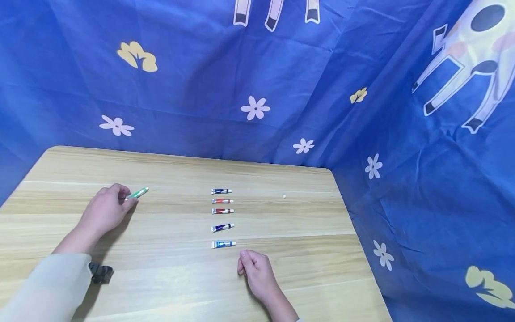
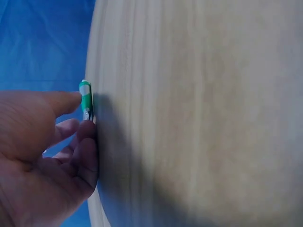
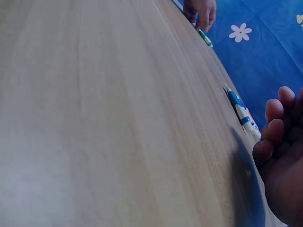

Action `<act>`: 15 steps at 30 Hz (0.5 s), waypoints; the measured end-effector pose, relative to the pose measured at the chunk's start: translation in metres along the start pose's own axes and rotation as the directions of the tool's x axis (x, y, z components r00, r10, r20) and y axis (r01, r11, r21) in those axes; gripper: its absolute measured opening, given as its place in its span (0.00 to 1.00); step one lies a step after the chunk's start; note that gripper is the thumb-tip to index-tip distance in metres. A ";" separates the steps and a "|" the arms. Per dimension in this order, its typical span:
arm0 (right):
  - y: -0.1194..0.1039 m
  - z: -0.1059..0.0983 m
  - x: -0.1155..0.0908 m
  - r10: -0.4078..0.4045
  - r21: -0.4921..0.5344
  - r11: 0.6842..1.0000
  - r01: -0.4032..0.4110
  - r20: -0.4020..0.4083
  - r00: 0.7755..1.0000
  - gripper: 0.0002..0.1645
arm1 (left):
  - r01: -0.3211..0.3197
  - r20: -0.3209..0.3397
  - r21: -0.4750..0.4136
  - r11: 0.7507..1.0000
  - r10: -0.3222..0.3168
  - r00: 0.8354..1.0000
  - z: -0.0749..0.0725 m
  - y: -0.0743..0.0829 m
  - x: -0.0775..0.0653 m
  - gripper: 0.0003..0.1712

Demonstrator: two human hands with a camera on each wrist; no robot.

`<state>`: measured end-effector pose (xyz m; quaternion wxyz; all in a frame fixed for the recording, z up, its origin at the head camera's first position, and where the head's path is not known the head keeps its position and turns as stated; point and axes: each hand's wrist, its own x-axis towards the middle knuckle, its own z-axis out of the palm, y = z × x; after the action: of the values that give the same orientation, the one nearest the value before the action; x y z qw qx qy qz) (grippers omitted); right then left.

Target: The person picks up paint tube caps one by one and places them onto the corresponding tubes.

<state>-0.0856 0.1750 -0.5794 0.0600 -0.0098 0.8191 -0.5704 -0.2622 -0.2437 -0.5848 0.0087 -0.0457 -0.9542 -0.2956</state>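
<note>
A small green paint tube [image 1: 138,193] lies at the left of the table, its white cap pointing away to the right. My left hand [image 1: 107,206] pinches its tail end between thumb and fingers, low over the wood. In the left wrist view, the green tube [image 2: 85,97] shows beyond the thumb tip. My right hand [image 1: 257,273] rests at the front of the table, fingers loosely curled around nothing. Nearest to it is a light blue paint tube [image 1: 223,244]; the right wrist view has this blue tube [image 3: 241,111] just beyond the fingertips.
Above the blue tube, a column of tubes runs back: purple [image 1: 222,227], dark red [image 1: 223,211], orange-red [image 1: 223,201] and dark blue [image 1: 221,191]. A tiny white bit [image 1: 284,196] lies to their right. Blue patterned cloth [image 1: 193,112] hangs behind the wooden table [image 1: 169,277] and along its right side.
</note>
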 end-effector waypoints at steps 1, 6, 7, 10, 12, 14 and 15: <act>0.000 -0.001 0.000 0.000 0.000 1.000 0.000 -0.005 1.000 0.29 | -0.003 0.004 0.007 1.000 0.003 1.000 -0.001 0.000 0.001 0.26; 0.000 -0.007 0.003 0.011 0.014 1.000 -0.010 -0.032 0.999 0.29 | -0.030 0.022 0.051 0.998 0.029 0.999 -0.002 0.000 0.004 0.18; 0.000 -0.009 0.003 0.013 0.023 1.000 -0.012 -0.038 0.999 0.29 | -0.036 0.026 0.059 0.998 0.034 0.999 -0.001 0.000 0.004 0.16; 0.001 -0.015 0.006 0.020 0.053 0.998 -0.017 -0.062 0.998 0.30 | -0.043 0.038 0.064 0.997 0.040 0.998 -0.001 0.000 0.004 0.13; 0.003 -0.019 0.008 0.021 0.073 0.997 -0.016 -0.079 0.997 0.30 | -0.046 0.047 0.062 0.997 0.043 0.998 -0.001 0.000 0.004 0.13; 0.004 -0.024 0.010 0.026 0.086 0.996 -0.017 -0.095 0.995 0.31 | -0.051 0.057 0.065 0.997 0.048 0.997 -0.002 0.001 0.003 0.12; 0.005 -0.027 0.011 0.027 0.093 0.995 -0.018 -0.101 0.995 0.31 | -0.054 0.062 0.068 0.996 0.050 0.997 -0.002 0.001 0.003 0.12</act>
<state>-0.0996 0.2009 -0.5755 0.0249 0.0312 0.7939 -0.6067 -0.2649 -0.2434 -0.5825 -0.0108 -0.0790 -0.9622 -0.2605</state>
